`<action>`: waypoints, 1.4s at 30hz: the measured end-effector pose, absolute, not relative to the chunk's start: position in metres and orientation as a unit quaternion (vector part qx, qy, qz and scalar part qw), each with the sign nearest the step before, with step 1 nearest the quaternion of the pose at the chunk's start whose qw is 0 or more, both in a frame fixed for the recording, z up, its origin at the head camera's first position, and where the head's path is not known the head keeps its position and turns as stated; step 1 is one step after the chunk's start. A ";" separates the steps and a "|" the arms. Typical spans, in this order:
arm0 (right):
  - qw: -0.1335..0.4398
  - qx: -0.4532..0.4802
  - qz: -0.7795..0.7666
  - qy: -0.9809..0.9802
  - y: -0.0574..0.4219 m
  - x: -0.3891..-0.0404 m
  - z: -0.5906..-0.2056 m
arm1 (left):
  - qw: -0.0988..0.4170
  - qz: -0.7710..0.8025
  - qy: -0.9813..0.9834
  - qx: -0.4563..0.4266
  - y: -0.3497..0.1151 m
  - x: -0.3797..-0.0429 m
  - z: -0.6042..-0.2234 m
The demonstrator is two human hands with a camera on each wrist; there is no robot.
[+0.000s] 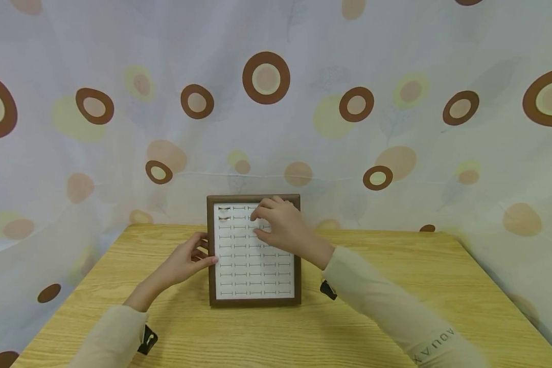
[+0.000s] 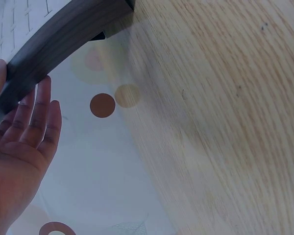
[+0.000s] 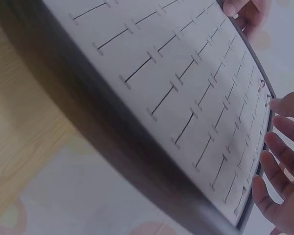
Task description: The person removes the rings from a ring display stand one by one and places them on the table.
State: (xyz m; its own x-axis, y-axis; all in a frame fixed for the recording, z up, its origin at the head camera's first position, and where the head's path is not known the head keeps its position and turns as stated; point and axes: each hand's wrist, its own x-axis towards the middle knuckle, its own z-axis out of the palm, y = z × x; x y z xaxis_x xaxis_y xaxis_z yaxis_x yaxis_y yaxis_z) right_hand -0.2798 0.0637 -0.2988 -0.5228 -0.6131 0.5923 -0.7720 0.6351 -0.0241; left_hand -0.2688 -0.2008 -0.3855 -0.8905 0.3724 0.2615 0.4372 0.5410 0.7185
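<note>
A ring display board (image 1: 253, 301) with a brown frame and a white slotted panel stands upright on the table. Two small shiny pieces, apparently rings, sit in its upper left slots: one ring (image 1: 224, 208) in the top row, another ring (image 1: 224, 219) just below. My left hand (image 1: 182, 263) grips the frame's left side, thumb on the front and fingers at the edge and behind. Across the upper right of the panel hovers my right hand (image 1: 282, 225), thumb and forefinger apart. Its spread fingers (image 3: 279, 171) show nothing held in the right wrist view.
The wooden table (image 1: 386, 296) reaches out on both sides of the board. Behind it hangs a pale curtain (image 1: 313, 51) patterned with brown rings and soft-coloured spots. Dark wrist straps (image 1: 148, 340) show at the cuffs.
</note>
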 end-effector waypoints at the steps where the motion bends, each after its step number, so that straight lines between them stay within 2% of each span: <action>1: 0.280 0.401 0.143 -0.860 0.060 -0.280 -0.299 | 0.039 -0.420 -0.877 -0.230 -0.201 -0.269 -0.386; 11: 0.301 0.395 0.153 -0.854 0.030 -0.282 -0.302 | 0.033 -0.425 -0.875 -0.227 -0.196 -0.261 -0.377; 17: 0.310 0.392 0.159 -0.851 0.017 -0.286 -0.304 | 0.030 -0.428 -0.875 -0.225 -0.200 -0.266 -0.384; 26: 0.346 0.382 0.153 -0.843 0.004 -0.288 -0.312 | 0.027 -0.419 -0.877 -0.234 -0.189 -0.243 -0.357; 35: 0.398 0.361 0.156 -0.829 -0.003 -0.292 -0.324 | 0.027 -0.420 -0.878 -0.228 -0.198 -0.263 -0.381; 42: 0.423 0.355 0.164 -0.817 -0.007 -0.295 -0.328 | 0.022 -0.430 -0.873 -0.231 -0.201 -0.265 -0.383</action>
State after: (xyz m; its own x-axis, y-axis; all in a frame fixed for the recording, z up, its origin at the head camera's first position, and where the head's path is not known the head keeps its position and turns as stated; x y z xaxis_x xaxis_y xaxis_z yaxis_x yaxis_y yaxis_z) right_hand -0.2950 -0.0071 -0.3284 -0.3895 -0.4420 0.8080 -0.7191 0.6941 0.0330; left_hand -0.2651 -0.2013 -0.3832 -0.8924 0.3840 0.2369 0.4219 0.5239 0.7399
